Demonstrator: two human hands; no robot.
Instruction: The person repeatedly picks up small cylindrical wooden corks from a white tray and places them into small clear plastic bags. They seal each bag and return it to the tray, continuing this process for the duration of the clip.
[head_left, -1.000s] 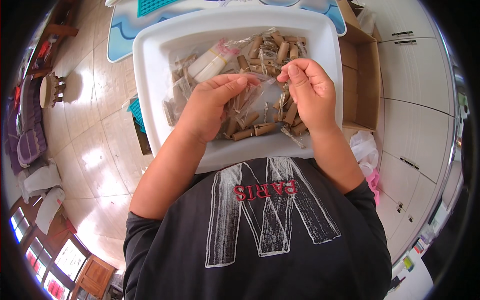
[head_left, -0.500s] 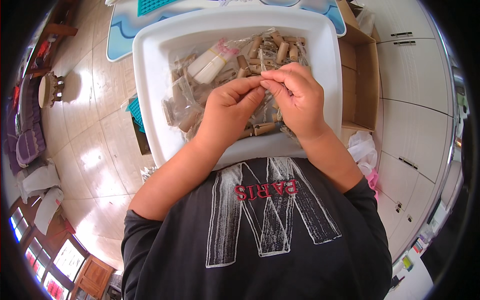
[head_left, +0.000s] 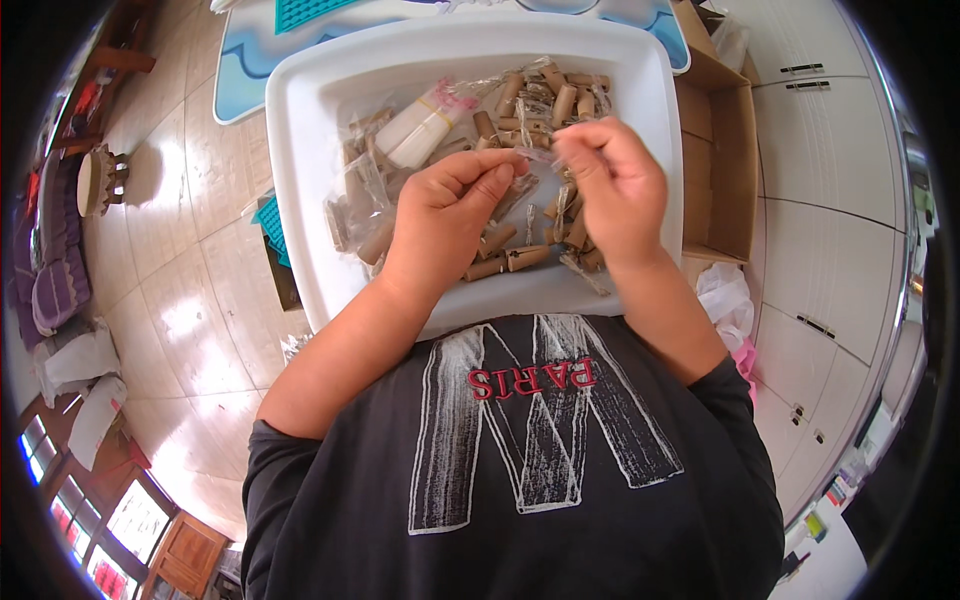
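Observation:
Over a white tub [head_left: 300, 200] my two hands are raised close together. My left hand [head_left: 450, 205] pinches a thin piece of clear plastic [head_left: 537, 156] between thumb and forefinger. To the right of it, my right hand [head_left: 615, 190] has its fingers curled at the other end of that plastic; they are slightly blurred. Below the hands lie several brown cylinders [head_left: 528, 258] with pale twine [head_left: 530, 222]. Further brown cylinders [head_left: 563, 104] are heaped at the far right of the tub. Part of the heap is hidden behind my hands.
A banded stack of pale plastic sleeves [head_left: 420, 130] with pink ends lies in the tub, near crumpled clear bags [head_left: 370, 185]. The tub stands by a blue and white table [head_left: 240, 70]. A cardboard box [head_left: 730, 160] is on the right, beside white cabinets [head_left: 830, 150].
My hands have drawn apart from fingertips touching. The right hand has moved right and the left slightly left, and clear plastic shows between them.

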